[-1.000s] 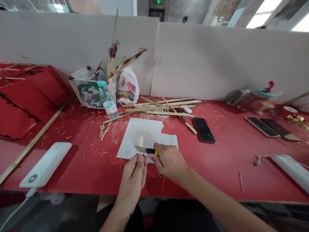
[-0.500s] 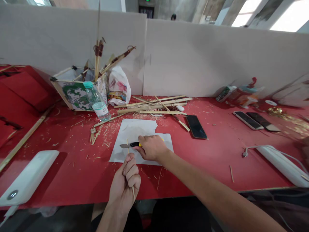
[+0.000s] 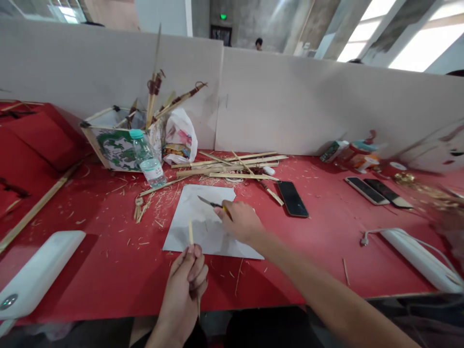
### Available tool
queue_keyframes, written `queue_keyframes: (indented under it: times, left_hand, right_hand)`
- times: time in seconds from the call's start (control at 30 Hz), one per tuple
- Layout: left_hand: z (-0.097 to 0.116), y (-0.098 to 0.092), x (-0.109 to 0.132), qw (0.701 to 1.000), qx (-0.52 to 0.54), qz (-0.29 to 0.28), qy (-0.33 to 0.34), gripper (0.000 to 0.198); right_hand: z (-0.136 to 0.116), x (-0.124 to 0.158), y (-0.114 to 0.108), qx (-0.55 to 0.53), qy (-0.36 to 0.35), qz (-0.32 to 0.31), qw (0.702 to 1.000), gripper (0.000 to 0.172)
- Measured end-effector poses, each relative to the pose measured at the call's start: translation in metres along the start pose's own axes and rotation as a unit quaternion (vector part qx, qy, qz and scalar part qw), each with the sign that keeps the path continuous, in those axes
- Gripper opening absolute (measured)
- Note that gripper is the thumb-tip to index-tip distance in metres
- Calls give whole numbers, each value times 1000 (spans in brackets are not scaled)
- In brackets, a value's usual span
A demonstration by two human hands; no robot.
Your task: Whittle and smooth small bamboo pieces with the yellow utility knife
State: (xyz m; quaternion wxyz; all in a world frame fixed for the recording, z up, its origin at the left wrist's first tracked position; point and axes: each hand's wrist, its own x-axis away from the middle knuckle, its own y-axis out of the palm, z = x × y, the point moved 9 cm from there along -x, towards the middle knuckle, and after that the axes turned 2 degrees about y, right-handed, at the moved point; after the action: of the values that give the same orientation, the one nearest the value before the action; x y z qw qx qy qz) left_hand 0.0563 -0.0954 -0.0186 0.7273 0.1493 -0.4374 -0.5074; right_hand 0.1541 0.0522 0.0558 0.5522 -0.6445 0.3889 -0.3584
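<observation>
Our left grip (image 3: 187, 274) is closed around a wooden strip (image 3: 191, 233); its upper end projects forward over the paper sheet (image 3: 177, 237) on the desk (image 3: 319, 251), its lower end emerges below the grip. Our right grip (image 3: 239, 221) is wrapped around a utility knife (image 3: 210, 202), blade apart from the strip.

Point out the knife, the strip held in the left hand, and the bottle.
Knife (image 3: 216, 205): head view, on the black part behind the blade.
Strip (image 3: 191, 233): head view, on its upper exposed length.
Bottle (image 3: 151, 169): head view, on its label.
</observation>
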Motion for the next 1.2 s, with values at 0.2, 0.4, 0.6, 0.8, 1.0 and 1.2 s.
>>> queue_keyframes:
  times: [0.2, 0.4, 0.6, 0.8, 1.0, 1.2]
  left_hand:
    - [15, 5, -4, 987, -156, -18, 26, 44]
    - [2, 11, 6, 981, -191, -20, 23, 49]
    - [0, 22, 9, 992, -121, -36, -10, 44]
    - [-8, 35, 15, 980, 101, -108, -132, 31]
    - [-15, 26, 21, 961, 221, -106, -129, 27]
    - [-20, 14, 28, 988, 95, -58, -103, 45]
  right_hand:
    - [-28, 53, 18, -154, -101, -18, 983, 50]
    - [-35, 69, 20, -154, -121, -3, 981, 47]
    - [-27, 64, 16, -94, -121, 31, 988, 54]
    - [-29, 52, 19, -55, -138, 49, 988, 56]
    - [-32, 21, 15, -9, -93, -21, 995, 52]
    - [19, -6, -23, 12, 35, 26, 999, 59]
